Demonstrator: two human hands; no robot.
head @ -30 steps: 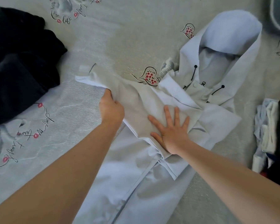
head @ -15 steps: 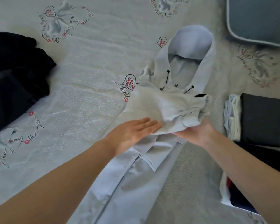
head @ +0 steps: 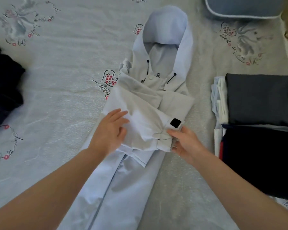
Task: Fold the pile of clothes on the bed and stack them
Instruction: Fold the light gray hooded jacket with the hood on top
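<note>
The pale hooded jacket (head: 158, 90) lies lengthwise on the bed (head: 65, 80), hood away from the person, both sleeves folded across its chest. The left hand (head: 110, 131) rests on the folded sleeve with fingers relaxed and slightly spread. Just to its right, the right hand (head: 184, 141) pinches the sleeve cuff (head: 166, 135) between thumb and fingers, right below the cuff's black tab (head: 175, 123). Further right of that hand sits a stack of folded clothes (head: 259, 103). Well left of the left hand lies a dark unfolded garment (head: 3, 87).
</note>
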